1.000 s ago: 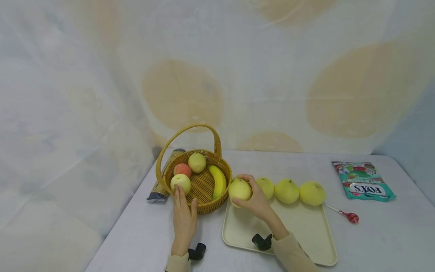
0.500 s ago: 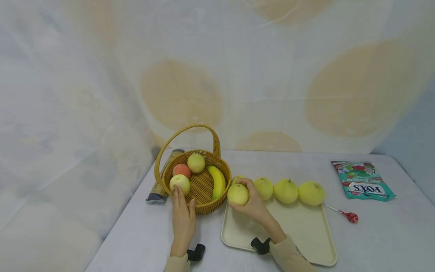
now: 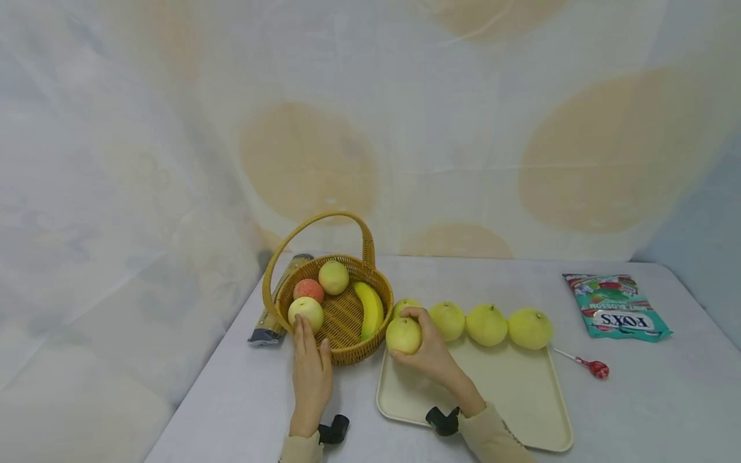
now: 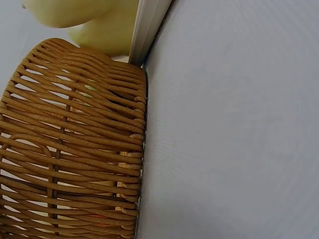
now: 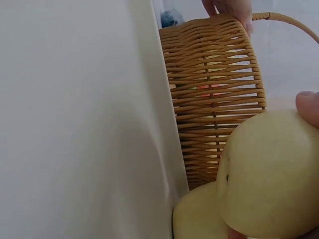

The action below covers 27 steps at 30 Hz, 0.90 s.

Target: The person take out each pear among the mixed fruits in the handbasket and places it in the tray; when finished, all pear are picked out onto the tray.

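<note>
My right hand (image 3: 431,357) grips a round yellow-green fruit (image 3: 404,336) above the left end of a cream tray (image 3: 475,411). The right wrist view shows this fruit (image 5: 271,174) large, with a thumb (image 5: 309,107) against it and another pale fruit (image 5: 199,214) beside it. My left hand (image 3: 312,382) lies with straight fingers at the near-left rim of a wicker basket (image 3: 353,354), its fingertips overlapping a pale yellow apple (image 3: 307,313). Inside the basket are also a red-orange fruit (image 3: 309,290), a yellow-green fruit (image 3: 334,278) and a banana (image 3: 369,312).
Along the tray's far side several yellow-green fruits (image 3: 487,325) stand in a row. To the tray's right lie a red lollipop (image 3: 599,369) and a green FOX'S candy bag (image 3: 619,308). A long brown-gold packet (image 3: 269,328) lies beside the basket's left side. The basket's handle (image 3: 341,214) stands upright.
My right hand has shifted slightly left and down with the round fruit, showing more of a fruit behind it. My left hand stays at the basket.
</note>
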Each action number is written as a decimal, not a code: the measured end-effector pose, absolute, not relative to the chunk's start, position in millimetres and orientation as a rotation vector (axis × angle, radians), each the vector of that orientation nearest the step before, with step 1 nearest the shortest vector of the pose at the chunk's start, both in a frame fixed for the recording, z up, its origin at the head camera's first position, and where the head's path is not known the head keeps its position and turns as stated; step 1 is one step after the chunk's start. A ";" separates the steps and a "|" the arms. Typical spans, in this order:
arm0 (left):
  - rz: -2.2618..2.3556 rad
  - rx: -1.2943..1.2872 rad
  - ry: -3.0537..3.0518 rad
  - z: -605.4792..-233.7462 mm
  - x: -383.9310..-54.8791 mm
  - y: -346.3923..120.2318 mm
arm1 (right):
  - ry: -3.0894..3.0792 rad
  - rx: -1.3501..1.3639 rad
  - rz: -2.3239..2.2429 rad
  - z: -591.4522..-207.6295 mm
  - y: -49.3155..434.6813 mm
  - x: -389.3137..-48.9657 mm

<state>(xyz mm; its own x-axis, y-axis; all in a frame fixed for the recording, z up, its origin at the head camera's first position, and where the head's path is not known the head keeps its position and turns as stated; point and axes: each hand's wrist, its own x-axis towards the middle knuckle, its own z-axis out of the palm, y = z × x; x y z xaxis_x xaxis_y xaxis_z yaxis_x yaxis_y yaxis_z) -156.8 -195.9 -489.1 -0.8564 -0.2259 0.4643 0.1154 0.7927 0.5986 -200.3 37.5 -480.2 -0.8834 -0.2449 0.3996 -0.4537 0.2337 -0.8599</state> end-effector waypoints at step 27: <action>-0.867 0.095 -2.471 -487.3 -155.7 -195.2 | -2.439 0.784 1.775 -488.9 37.3 -200.1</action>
<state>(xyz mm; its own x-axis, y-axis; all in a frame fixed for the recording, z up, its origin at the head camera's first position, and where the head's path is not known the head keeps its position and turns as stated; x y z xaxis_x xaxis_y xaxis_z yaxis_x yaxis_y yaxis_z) -155.7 -195.2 -487.3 -0.8649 -0.2283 0.4469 0.1009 0.7932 0.6006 -200.1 37.3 -488.9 -0.8732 -0.3797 0.3056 -0.4076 0.2250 -0.8850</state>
